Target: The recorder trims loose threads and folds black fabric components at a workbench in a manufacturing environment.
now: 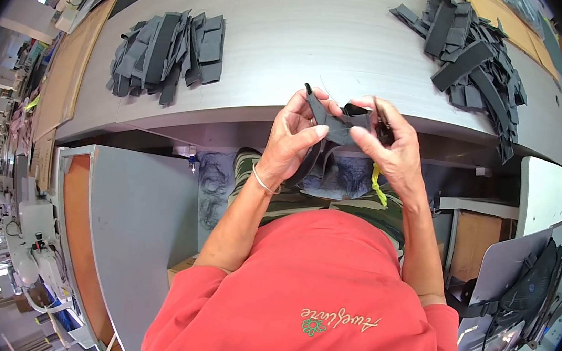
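Over my lap, just off the table's front edge, I hold a dark grey fabric strap piece (337, 130) between both hands. My left hand (286, 141) pinches its left end with thumb and fingers, and a dark strip hangs below. My right hand (395, 150) grips the right end, the thumb pressing on the cloth. Tucked in the right palm is a dark slim tool (382, 123), mostly hidden, whose kind I cannot make out. A yellow-green ribbon (378, 185) dangles below that hand.
On the pale table (296, 45) lie a pile of grey fabric pieces (166, 55) at left and a larger heap (477, 63) at far right. A grey cabinet panel (138, 208) stands at my left, a black bag (531, 287) at my right.
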Motion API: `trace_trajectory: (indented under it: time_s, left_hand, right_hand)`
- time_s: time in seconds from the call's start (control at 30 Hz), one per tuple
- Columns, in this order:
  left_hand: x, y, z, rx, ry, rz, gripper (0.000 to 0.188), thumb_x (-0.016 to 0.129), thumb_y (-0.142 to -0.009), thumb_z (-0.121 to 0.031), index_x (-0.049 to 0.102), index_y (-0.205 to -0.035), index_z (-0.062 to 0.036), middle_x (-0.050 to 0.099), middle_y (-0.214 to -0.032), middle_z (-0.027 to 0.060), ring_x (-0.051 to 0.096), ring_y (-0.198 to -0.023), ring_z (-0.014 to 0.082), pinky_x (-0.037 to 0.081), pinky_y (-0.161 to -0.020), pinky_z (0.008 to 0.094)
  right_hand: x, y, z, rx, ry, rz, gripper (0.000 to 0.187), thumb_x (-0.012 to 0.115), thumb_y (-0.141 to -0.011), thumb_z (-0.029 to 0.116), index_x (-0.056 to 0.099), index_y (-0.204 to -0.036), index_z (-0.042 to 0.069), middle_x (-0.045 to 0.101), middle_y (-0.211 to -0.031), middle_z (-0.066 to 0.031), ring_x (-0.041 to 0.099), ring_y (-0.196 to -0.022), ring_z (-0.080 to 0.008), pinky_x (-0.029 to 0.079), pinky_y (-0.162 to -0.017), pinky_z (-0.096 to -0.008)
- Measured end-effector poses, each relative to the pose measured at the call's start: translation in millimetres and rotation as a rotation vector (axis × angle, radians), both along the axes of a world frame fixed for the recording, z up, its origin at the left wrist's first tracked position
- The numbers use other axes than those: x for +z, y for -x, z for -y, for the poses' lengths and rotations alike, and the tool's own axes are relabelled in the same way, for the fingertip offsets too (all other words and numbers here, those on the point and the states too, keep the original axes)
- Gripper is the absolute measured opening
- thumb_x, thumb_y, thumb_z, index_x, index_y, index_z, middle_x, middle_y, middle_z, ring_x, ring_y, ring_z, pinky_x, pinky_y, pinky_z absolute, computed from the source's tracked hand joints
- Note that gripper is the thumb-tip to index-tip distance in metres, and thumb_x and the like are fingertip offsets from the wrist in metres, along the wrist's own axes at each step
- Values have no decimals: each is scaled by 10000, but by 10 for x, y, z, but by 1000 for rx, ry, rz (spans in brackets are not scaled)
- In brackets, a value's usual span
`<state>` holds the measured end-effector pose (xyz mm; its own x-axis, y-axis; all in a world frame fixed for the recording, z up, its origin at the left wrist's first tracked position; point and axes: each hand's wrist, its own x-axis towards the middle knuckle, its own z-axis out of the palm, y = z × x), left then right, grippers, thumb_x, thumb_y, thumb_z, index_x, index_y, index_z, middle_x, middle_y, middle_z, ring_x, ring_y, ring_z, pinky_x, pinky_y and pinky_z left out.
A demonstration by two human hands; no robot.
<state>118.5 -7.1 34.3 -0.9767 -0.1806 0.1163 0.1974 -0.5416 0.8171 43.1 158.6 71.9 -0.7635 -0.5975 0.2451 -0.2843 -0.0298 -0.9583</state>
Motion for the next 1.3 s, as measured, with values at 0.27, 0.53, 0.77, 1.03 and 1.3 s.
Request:
trace_trajectory:
  time_s: [0.27, 0.53, 0.77, 1.03, 1.3]
  left_hand:
    - [-20, 14, 4, 7, 83, 23, 452, 671, -754, -72, 471, -1159, -50, 506, -1065, 57, 488, -999, 123, 412, -849, 257]
    - [12, 36, -17, -29, 111, -11, 432, 672, -732, -29, 453, -1100, -79, 493, -1069, 61, 469, -932, 97, 418, -794, 234]
    - [41, 13, 9, 58, 300, 46, 459, 674, -707, 18, 442, -1096, -59, 466, -1123, 51, 468, -996, 102, 388, -909, 249]
    - [-29, 69, -121, 80, 437, -30, 421, 695, -701, 26, 423, -1008, -69, 444, -1077, 32, 445, -979, 102, 373, -907, 243]
    - [-118, 153, -176, 85, 581, 123, 397, 726, -746, -31, 424, -999, -78, 423, -872, -21, 472, -768, 70, 420, -699, 206]
  right_hand:
    - [-62, 43, -40, 20, -395, -382, 192, 675, -755, 51, 676, -945, 80, 578, -796, -98, 545, -636, -243, 462, -621, -325]
    - [-271, 205, -178, -104, 308, 422, 180, 573, -940, 216, 606, -920, 40, 451, -705, 62, 392, -652, -35, 309, -596, -191]
    - [-140, 137, -210, -293, 166, 172, 308, 689, -829, 121, 600, -1118, 66, 551, -1016, 6, 437, -713, -35, 393, -648, -189]
    - [-63, 56, 10, -106, -90, 104, 442, 598, -759, -20, 602, -1185, 99, 577, -1096, -66, 565, -962, -132, 482, -789, -266]
    - [-261, 85, 9, -115, 274, 285, 375, 426, -757, -78, 642, -1040, 38, 584, -961, -12, 479, -774, -45, 392, -675, -198]
